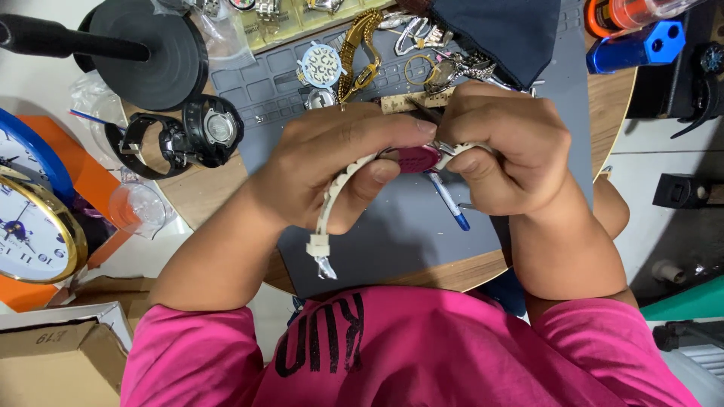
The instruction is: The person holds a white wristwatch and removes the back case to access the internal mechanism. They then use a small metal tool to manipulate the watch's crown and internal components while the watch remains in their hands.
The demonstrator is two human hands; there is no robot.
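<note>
A wristwatch (413,159) with a magenta case and a white link strap (329,211) is held above a grey work mat (392,226). My left hand (332,162) grips the watch from the left, thumb on the case, and the strap hangs down below it. My right hand (505,147) pinches the other side of the watch and also holds a thin dark tool (426,113) whose tip points at the case. Under my right hand lies a blue-tipped pen (451,205) on the mat.
Behind the hands the mat holds several watches and bands, including a gold bracelet (360,53). A black watch (188,136) and a round black stand (154,49) sit at left. Wall clocks (34,226) and a cardboard box (53,358) lie far left, blue tools (637,45) at top right.
</note>
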